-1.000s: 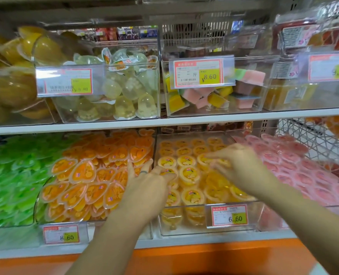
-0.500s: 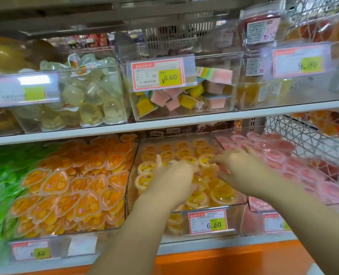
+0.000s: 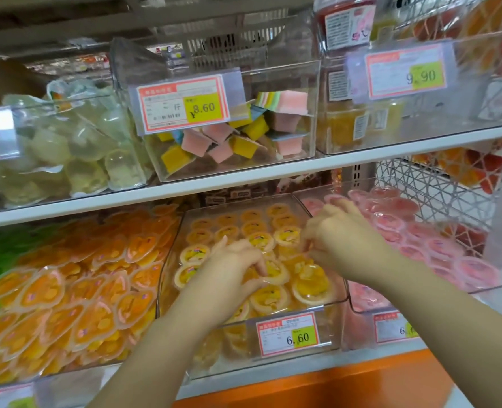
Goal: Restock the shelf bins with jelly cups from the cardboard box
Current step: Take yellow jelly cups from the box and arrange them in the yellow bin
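Round yellow jelly cups (image 3: 195,254) fill a clear shelf bin (image 3: 333,301) on the lower shelf, tagged 6.60. Both of my hands are inside this bin. My left hand (image 3: 235,269) is palm down with its fingers curled onto a yellow cup (image 3: 274,273) near the bin's middle. My right hand (image 3: 343,240) reaches in from the right, fingers bent round cups at the bin's right side, its fingertips partly hidden. The cardboard box is out of view.
Orange heart-shaped cups (image 3: 67,290) fill the bin to the left and pink cups (image 3: 438,251) the bin to the right. The upper shelf (image 3: 243,178) hangs low over the bins and carries a bin of square cups (image 3: 229,142). A wire basket (image 3: 435,184) stands at right.
My left hand has moved right from the edge by the orange bin into the yellow bin. Both hands now sit closer together over the yellow cups. My view has shifted right.
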A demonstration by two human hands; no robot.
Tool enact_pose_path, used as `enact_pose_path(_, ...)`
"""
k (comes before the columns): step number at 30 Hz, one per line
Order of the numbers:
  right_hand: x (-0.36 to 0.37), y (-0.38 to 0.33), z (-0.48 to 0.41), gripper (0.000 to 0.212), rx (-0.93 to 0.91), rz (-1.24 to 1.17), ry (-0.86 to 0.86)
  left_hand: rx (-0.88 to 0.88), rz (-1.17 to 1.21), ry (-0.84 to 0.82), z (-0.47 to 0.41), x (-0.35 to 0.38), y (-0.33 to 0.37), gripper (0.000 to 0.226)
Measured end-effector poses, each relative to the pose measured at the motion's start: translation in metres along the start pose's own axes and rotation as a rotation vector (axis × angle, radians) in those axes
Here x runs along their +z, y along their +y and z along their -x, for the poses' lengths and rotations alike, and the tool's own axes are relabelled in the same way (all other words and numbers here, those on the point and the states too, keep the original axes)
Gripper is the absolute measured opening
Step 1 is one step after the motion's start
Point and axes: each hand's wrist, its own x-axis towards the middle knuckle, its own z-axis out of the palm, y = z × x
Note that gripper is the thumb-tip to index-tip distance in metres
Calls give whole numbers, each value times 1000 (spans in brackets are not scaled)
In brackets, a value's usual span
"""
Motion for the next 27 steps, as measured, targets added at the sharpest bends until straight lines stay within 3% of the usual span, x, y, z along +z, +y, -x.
enact_pose_path(12, -11, 6, 4, 16, 50, 33, -190, -135, -220, 126, 1, 11, 7, 17)
enact_pose_path(18, -6, 4, 3, 17, 57, 43, -193, -176, -114, 120, 0, 11, 5, 19)
enact_pose_path(23, -5, 5, 5, 14, 84, 64, -159, -247, -110, 98, 1, 6, 4, 61)
enact_pose_path(27, -6, 2, 5, 17, 114, 74, -134, -339, -246, 64, -2, 9, 12, 67)
